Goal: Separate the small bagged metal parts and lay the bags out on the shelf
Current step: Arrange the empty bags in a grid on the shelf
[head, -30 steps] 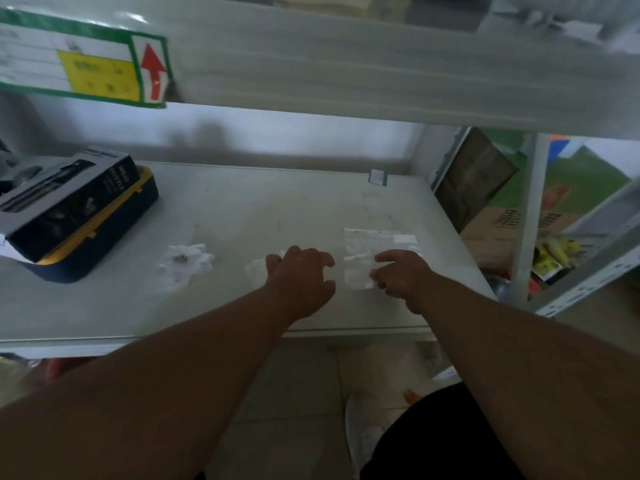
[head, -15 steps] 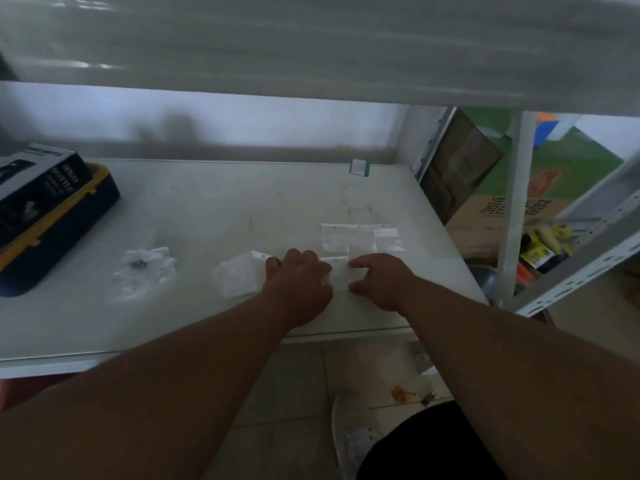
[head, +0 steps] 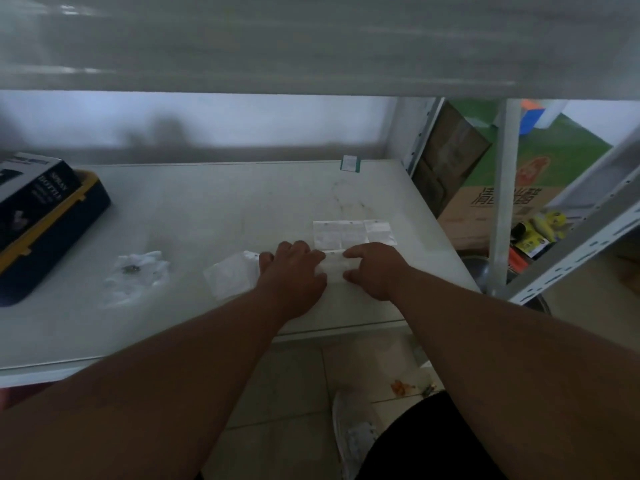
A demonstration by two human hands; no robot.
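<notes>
Both hands rest near the front of the white shelf (head: pixel 214 209). My left hand (head: pixel 292 271) and my right hand (head: pixel 375 270) each pinch an end of one small clear bag (head: pixel 333 266) lying flat between them. Just behind it, a row of clear bags (head: pixel 353 233) lies flat side by side. Another clear bag (head: pixel 232 280) sits to the left of my left hand, partly under it. Farther left lies a crumpled clear bag (head: pixel 136 275) with a dark metal part inside.
A blue and yellow case with a dark printed box on top (head: pixel 41 220) fills the shelf's left side. A small green-edged tag (head: pixel 350 163) stands at the back. The upper shelf hangs low overhead. A steel upright (head: pixel 502 202) and cartons stand to the right.
My hands have come closer together on the small bag near the front edge. The view has shifted, so everything on the shelf appears further left.
</notes>
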